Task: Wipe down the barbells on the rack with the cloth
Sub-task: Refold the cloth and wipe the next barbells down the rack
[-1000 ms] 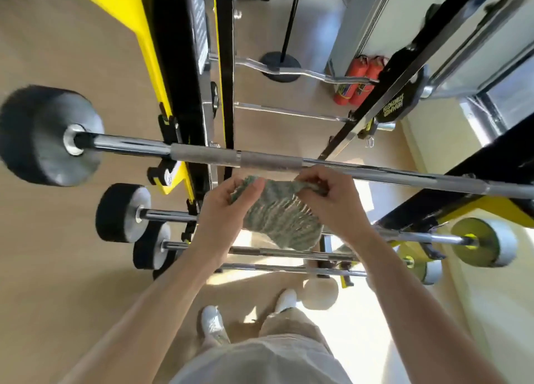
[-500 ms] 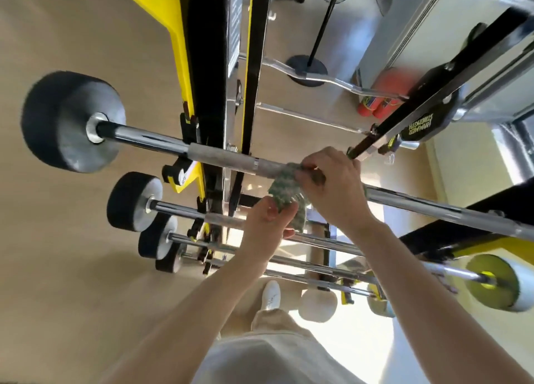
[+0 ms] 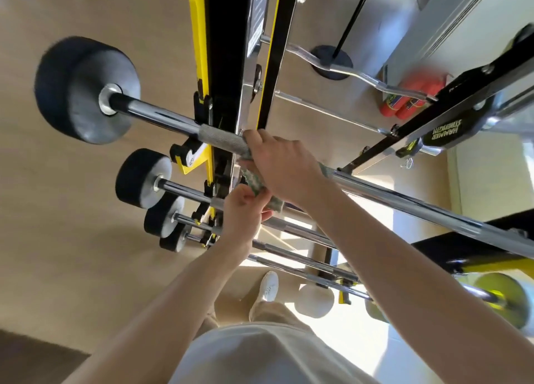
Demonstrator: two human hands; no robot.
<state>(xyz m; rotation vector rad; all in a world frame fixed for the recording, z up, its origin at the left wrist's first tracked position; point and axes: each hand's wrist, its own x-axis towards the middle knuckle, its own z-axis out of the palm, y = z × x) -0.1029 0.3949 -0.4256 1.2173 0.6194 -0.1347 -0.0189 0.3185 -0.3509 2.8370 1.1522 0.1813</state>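
The top barbell (image 3: pixel 161 117) runs from a black weight at the left across to the lower right on the black and yellow rack (image 3: pixel 228 74). My right hand (image 3: pixel 280 166) wraps over its knurled middle, with the green-grey cloth (image 3: pixel 255 181) between palm and bar. A tail of the cloth hangs below the bar, and my left hand (image 3: pixel 241 213) pinches that tail just underneath. Several lower barbells (image 3: pixel 185 188) lie stacked on the rack beneath my hands.
Behind the rack are a curl bar (image 3: pixel 346 72), a fan stand base (image 3: pixel 332 59) and red extinguishers (image 3: pixel 410 97). A black frame labelled Hammer Strength (image 3: pixel 445 129) crosses at the right. Yellow-green weight ends (image 3: pixel 502 299) sit at lower right. My shoe (image 3: pixel 268 289) stands on the tan floor.
My right hand has slid left along the top bar with the cloth, close to the rack upright. The left hand still holds the hanging tail below. The camera has leaned closer.
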